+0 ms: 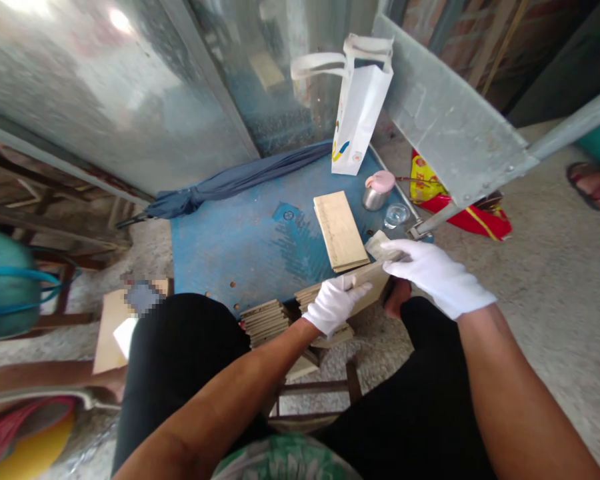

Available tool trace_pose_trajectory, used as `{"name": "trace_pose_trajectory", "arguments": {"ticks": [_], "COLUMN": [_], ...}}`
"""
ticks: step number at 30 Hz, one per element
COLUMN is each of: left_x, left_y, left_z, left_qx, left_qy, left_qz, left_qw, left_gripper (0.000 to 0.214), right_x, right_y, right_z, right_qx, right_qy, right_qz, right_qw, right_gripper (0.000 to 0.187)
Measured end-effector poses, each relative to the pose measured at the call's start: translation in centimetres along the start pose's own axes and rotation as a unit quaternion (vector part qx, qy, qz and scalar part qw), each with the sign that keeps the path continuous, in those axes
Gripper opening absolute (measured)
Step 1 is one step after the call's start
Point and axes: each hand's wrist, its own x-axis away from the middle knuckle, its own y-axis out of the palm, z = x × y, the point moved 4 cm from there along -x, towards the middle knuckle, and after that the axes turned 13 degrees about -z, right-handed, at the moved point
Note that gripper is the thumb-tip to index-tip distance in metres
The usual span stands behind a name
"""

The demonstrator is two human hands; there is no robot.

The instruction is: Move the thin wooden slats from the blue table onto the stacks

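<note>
Black-trousered knees nearest the lens, bare forearms running up from the bottom edge, both hands in white gloves. Far left: teal bag, cardboard piece on the floor by the left knee. Folded dark-blue umbrella lies across the back-left of the blue table. Stack of thin wood slats at the table's near edge, between the knees. Left hand curled closed around the near end of a wood board, thumb on top, held just above another slat pile. Loose board stack flat on the table behind it. White paper bag upright at the back. Right hand pinching the far end of the same board, fingers pressed together along its top edge. Pink-lidded steel cup and a clear glass near the table's right edge. Red-yellow bag on the floor beyond. Someone's sandalled foot far right.
</note>
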Motion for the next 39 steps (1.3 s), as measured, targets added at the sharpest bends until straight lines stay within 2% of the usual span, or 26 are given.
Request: {"name": "trace_pose_trajectory", "arguments": {"ticks": [3, 7, 11, 13, 16, 19, 23, 28, 33, 39], "left_x": [-0.3, -0.8, -0.9, -0.3, 1.3, 2.9, 3.6, 3.5, 3.4, 3.3], "left_y": [0.4, 0.9, 0.2, -0.9, -2.3, -3.0, -3.0, -3.0, -3.2, -3.3], "left_z": [-0.1, -1.1, -2.6, -3.4, -4.8, -6.7, -8.8, -9.7, -9.9, -10.4], "left_qx": [-0.007, -0.03, -0.156, -0.268, -0.415, -0.489, -0.523, -0.535, -0.534, -0.535], "left_qy": [0.014, 0.014, -0.03, -0.071, -0.157, -0.227, -0.264, -0.269, -0.275, -0.274], "left_qz": [-0.027, -0.05, -0.054, -0.017, 0.022, 0.004, -0.043, -0.085, -0.099, -0.104], "left_qw": [1.0, 0.998, 0.986, 0.961, 0.896, 0.842, 0.809, 0.796, 0.793, 0.792], "left_gripper": [0.027, 0.031, 0.044, 0.065, 0.1, 0.126, 0.14, 0.144, 0.142, 0.142], "right_x": [0.0, -0.2, -0.8, -1.3, -2.2, -3.1, -3.9, -4.0, -3.9, -4.0], "right_y": [0.1, 0.3, 1.4, 2.5, 4.7, 6.8, 8.6, 9.4, 10.2, 11.0], "right_z": [0.3, 0.7, 1.3, 1.8, 2.7, 3.9, 5.5, 5.7, 6.3, 8.2], "right_qx": [0.086, 0.126, 0.144, 0.15, 0.142, 0.132, 0.138, 0.158, 0.189, 0.142], "right_qy": [-0.005, 0.008, 0.017, 0.016, 0.006, 0.006, 0.042, 0.041, 0.059, 0.065], "right_qz": [-0.035, -0.08, -0.131, -0.156, -0.18, -0.199, -0.206, -0.182, -0.154, -0.119], "right_qw": [0.996, 0.989, 0.981, 0.976, 0.973, 0.971, 0.968, 0.97, 0.968, 0.981], "right_gripper": [0.034, 0.017, 0.013, 0.013, 0.013, 0.012, 0.011, 0.014, 0.021, 0.02]}}
